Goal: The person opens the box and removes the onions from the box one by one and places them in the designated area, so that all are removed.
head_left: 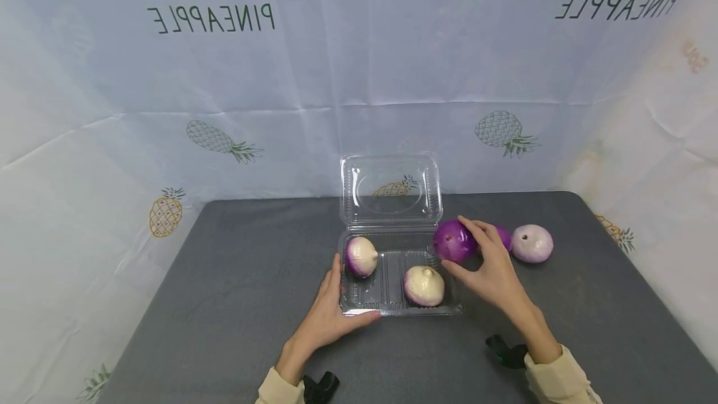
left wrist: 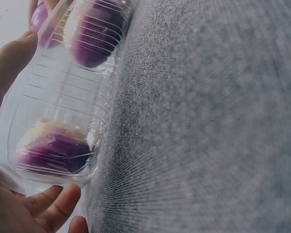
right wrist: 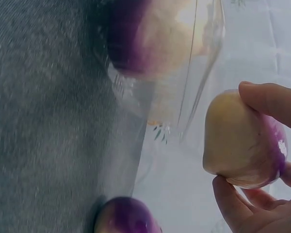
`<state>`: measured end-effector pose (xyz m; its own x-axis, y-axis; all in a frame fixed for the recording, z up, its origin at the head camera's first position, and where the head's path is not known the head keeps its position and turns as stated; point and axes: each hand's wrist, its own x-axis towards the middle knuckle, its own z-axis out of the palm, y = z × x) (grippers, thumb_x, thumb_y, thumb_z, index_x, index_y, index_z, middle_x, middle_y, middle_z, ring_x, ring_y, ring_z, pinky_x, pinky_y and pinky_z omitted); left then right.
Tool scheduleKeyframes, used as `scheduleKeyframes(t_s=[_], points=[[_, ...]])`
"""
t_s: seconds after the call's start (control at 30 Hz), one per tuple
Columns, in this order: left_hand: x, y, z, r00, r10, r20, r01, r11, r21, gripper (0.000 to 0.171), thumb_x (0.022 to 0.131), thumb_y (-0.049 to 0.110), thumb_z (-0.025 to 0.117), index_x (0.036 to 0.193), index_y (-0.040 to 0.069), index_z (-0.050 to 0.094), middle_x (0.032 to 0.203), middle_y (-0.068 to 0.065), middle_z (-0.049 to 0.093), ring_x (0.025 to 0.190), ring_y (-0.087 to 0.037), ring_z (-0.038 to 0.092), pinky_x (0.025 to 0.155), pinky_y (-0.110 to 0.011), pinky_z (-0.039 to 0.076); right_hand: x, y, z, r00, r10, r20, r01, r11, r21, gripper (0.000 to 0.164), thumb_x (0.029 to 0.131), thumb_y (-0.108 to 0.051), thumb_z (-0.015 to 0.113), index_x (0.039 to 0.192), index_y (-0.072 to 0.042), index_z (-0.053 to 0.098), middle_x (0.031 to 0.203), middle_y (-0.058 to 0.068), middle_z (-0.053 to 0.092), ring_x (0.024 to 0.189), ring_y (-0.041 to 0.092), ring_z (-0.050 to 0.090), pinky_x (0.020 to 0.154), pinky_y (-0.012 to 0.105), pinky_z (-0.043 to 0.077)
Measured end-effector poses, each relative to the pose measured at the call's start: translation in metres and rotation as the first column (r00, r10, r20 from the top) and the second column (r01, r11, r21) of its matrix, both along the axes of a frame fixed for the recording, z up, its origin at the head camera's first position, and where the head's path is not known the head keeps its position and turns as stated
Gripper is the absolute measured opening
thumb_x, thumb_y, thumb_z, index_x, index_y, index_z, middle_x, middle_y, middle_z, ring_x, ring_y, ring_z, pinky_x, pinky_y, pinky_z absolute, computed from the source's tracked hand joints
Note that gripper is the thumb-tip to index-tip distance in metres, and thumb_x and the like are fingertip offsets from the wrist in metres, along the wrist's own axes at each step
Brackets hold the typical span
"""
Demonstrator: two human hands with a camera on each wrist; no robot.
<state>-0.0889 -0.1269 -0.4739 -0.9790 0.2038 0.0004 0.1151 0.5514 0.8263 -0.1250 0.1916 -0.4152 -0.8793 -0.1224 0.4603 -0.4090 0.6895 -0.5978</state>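
My right hand [head_left: 492, 267] pinches a purple and white turnip [head_left: 452, 242] between thumb and fingers, over the right back corner of a clear plastic clamshell box [head_left: 387, 313]. The right wrist view shows this held turnip [right wrist: 242, 141] raised beside the box wall. Inside the box sit two turnips: one at the left [head_left: 361, 257], tip facing right, and one at the front right [head_left: 424, 286], tip up. My left hand [head_left: 325, 323] spans the box's front left corner, fingers straight along its left side and thumb at the front rim.
Right of the box, two more turnips lie on the grey table [head_left: 241, 279]: a purple one [head_left: 503, 238], partly behind my right hand, and a paler one [head_left: 532, 244]. The box's lid [head_left: 391, 189] stands upright at the back, before a pineapple-print cloth [head_left: 314, 67].
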Motion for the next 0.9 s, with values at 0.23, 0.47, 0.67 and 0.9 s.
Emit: scheduleKeyframes(t_s=[0.23, 0.47, 0.67, 0.9], points=[[0.000, 0.000, -0.001, 1.000, 0.002, 0.002, -0.002, 1.000, -0.002, 0.136, 0.072, 0.054, 0.088, 0.166, 0.011, -0.001, 0.167, -0.024, 0.024, 0.139, -0.043, 0.049, 0.114, -0.060, 0.040, 0.001, 0.017, 0.001, 0.998, -0.051, 0.024, 0.051, 0.999, 0.013, 0.084, 0.073, -0.010, 0.091, 0.146, 0.000, 0.052, 0.136, 0.027, 0.051, 0.111, 0.038, 0.060, 0.086, 0.006, 0.043], [-0.001, 0.000, -0.001, 1.000, 0.001, 0.003, -0.001, 1.000, 0.003, 0.136, 0.072, 0.054, 0.088, 0.165, 0.010, 0.000, 0.168, -0.024, 0.022, 0.147, -0.044, 0.039, 0.116, -0.062, 0.037, 0.004, 0.028, 0.007, 0.997, -0.079, 0.028, 0.079, 0.997, -0.001, 0.087, 0.074, -0.011, 0.090, 0.149, -0.001, 0.048, 0.137, 0.031, 0.048, 0.114, 0.045, 0.057, 0.089, 0.049, 0.058], [-0.001, -0.001, -0.002, 1.000, 0.002, 0.004, -0.002, 1.000, 0.000, 0.136, 0.072, 0.054, 0.088, 0.165, 0.009, 0.000, 0.168, -0.024, 0.022, 0.148, -0.043, 0.038, 0.117, -0.062, 0.037, 0.004, 0.038, 0.010, 0.995, -0.097, -0.005, 0.097, 0.995, -0.003, 0.086, 0.073, -0.007, 0.090, 0.148, 0.000, 0.049, 0.136, 0.031, 0.049, 0.117, 0.045, 0.055, 0.088, 0.038, 0.059], [-0.001, -0.001, -0.001, 1.000, -0.001, 0.010, 0.001, 1.000, 0.004, 0.136, 0.072, 0.054, 0.088, 0.166, 0.010, -0.001, 0.168, -0.023, 0.022, 0.151, -0.043, 0.033, 0.118, -0.063, 0.035, 0.005, 0.051, 0.013, 0.995, -0.098, 0.017, 0.098, 0.995, -0.030, 0.086, 0.074, -0.002, 0.089, 0.148, 0.003, 0.047, 0.136, 0.033, 0.044, 0.117, 0.054, 0.054, 0.086, 0.066, 0.049]])
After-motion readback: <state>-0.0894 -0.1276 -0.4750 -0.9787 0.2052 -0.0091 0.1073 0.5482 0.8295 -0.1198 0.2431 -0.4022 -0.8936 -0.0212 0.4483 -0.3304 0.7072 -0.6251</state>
